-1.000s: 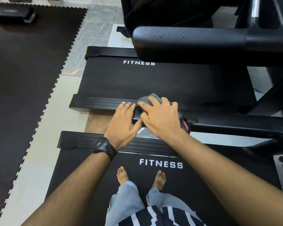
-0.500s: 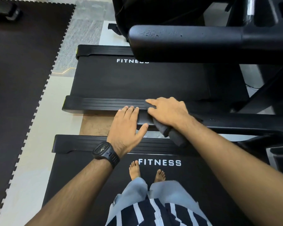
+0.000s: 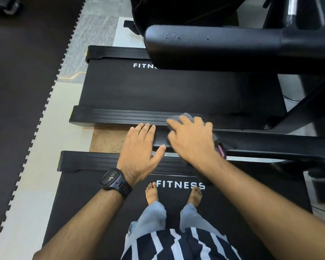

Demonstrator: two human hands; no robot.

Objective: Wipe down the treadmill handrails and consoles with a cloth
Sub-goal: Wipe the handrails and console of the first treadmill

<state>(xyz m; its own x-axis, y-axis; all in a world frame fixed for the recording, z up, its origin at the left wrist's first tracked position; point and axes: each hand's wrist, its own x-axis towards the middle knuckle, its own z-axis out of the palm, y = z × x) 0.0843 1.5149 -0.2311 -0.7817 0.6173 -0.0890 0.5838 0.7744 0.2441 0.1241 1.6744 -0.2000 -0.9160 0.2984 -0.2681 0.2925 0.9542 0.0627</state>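
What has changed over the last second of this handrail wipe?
The right hand brought the cloth back up onto the top of the handrail. Half a second ago it had rolled toward the near side, with the cloth hanging below the rail. The left hand stayed flat on the rail's end, beside the right hand.

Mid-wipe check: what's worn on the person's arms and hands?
Left hand and right hand are ungloved, no rings showing; both forearms are sleeveless. A black square-faced watch with a ribbed black strap sits on the left wrist; the right wrist has nothing.
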